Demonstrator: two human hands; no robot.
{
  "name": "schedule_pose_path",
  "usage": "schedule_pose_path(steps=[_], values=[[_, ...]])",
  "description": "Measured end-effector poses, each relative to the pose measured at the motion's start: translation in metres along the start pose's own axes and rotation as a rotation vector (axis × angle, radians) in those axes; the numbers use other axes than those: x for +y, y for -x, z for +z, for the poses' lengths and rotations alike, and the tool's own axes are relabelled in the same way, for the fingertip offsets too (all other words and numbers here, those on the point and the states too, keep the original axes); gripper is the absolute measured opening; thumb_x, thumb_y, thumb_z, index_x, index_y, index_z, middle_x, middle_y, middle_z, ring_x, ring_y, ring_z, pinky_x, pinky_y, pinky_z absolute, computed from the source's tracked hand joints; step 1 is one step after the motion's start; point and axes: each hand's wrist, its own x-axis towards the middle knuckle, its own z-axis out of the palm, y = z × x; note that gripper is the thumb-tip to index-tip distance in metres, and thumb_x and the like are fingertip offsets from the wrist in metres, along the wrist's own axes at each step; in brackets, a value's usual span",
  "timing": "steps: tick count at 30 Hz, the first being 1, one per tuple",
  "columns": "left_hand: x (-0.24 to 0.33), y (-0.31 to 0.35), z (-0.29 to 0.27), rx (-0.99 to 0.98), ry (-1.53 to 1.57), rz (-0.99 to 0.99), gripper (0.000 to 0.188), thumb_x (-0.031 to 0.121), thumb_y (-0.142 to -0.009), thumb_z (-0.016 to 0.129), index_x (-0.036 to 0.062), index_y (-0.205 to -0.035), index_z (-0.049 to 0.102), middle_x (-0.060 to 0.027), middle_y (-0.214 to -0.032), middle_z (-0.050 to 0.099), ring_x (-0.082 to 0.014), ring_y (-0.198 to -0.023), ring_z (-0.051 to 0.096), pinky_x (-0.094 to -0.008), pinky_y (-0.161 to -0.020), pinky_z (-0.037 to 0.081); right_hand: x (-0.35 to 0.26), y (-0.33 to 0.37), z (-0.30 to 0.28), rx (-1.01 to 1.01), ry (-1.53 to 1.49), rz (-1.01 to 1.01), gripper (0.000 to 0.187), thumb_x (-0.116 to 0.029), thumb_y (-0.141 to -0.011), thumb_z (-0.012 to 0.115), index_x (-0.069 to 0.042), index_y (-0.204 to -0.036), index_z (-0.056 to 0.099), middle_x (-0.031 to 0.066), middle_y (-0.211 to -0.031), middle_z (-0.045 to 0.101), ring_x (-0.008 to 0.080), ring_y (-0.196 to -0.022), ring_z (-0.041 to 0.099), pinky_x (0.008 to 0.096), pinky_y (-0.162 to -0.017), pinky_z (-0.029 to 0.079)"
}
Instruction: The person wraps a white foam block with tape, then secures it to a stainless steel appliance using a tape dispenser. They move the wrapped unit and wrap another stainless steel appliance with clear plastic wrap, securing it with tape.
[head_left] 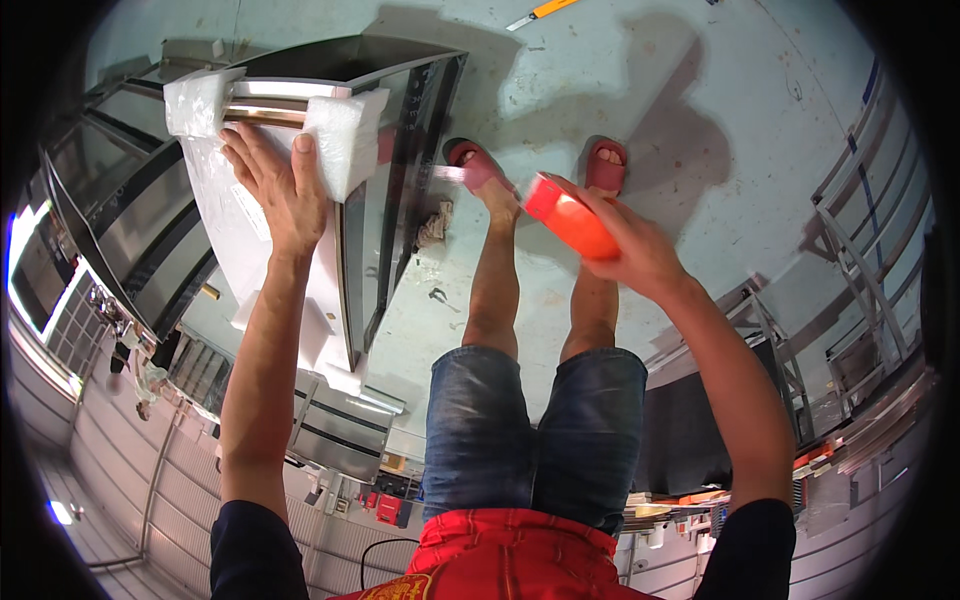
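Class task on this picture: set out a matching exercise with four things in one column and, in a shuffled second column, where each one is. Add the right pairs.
Things
1. Orange-red tool
2. Sandals
3. Cutter with a yellow-orange handle
4. White foam pieces

Places
A. On the floor, beyond the feet
B. At the far end of the white-covered panel
C. In the person's right grip
D. Worn on the feet

Right pairs
1-C
2-D
3-A
4-B
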Motion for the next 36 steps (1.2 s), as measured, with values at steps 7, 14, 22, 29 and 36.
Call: schedule_pose_path(steps=[7, 14, 22, 29, 36], values=[[0.06, 0.077, -0.028, 0.226, 0.461, -0.261, 0.051, 0.029, -0.117, 0.05, -0.006, -0.154, 0.048, -0.0241, -0.148, 0.059, -0.0317, -0.128, 0.061, -0.0421, -0.111, 0.047, -0.037, -0.149, 0.063, -0.115, 0.15, 0.113, 0.085, -0.026, -0.088, 0.08, -0.022, -0.164, 0.041, 0.0178, -0.12, 0.076, 0.0374, -0.112, 0.074, 0.0488, -0.095, 0.059], [0.061, 0.087, 0.05, 0.189, 2.595, -1.458, 0.064, 0.038, -0.12, 0.024, -0.0082, -0.164, 0.035, -0.0293, -0.165, 0.047, -0.0425, -0.152, 0.048, -0.0569, -0.127, 0.04, -0.096, -0.209, 0.084, -0.181, 0.195, 0.174, 0.058, -0.017, -0.087, 0.082, 0.0, -0.138, 0.058, 0.0199, -0.117, 0.077, 0.0371, -0.117, 0.074, 0.0497, -0.1, 0.059], [0.051, 0.063, 0.078, 0.477, 3.373, -1.171, 0.07, 0.035, -0.114, 0.038, -0.0071, -0.169, 0.026, -0.0265, -0.174, 0.031, -0.0469, -0.162, 0.027, -0.0634, -0.135, 0.022, -0.107, -0.223, 0.089, -0.193, 0.226, 0.159, 0.063, -0.018, -0.084, 0.087, 0.006, -0.135, 0.059, 0.0234, -0.114, 0.078, 0.0392, -0.113, 0.076, 0.0497, -0.095, 0.062], [0.048, 0.064, 0.091, 0.721, 3.31, -0.838, 0.079, 0.046, -0.115, 0.034, -0.0014, -0.173, 0.012, -0.0203, -0.182, 0.007, -0.0446, -0.167, 0.001, -0.0641, -0.137, 0.003, -0.131, -0.231, 0.094, -0.196, 0.238, 0.228, 0.064, -0.016, -0.083, 0.088, 0.009, -0.134, 0.058, 0.0255, -0.108, 0.079, 0.0385, -0.109, 0.078, 0.0493, -0.092, 0.064], [0.023, 0.085, 0.117, 0.796, 3.25, -0.841, 0.078, 0.048, -0.115, 0.032, 0.0008, -0.174, 0.012, -0.0211, -0.182, 0.008, -0.0444, -0.167, 0.001, -0.064, -0.136, 0.0, -0.104, -0.249, 0.117, -0.237, 0.344, 0.333, 0.067, -0.021, -0.085, 0.084, -0.001, -0.143, 0.057, 0.0215, -0.122, 0.076, 0.0398, -0.12, 0.072, 0.051, -0.102, 0.058]])
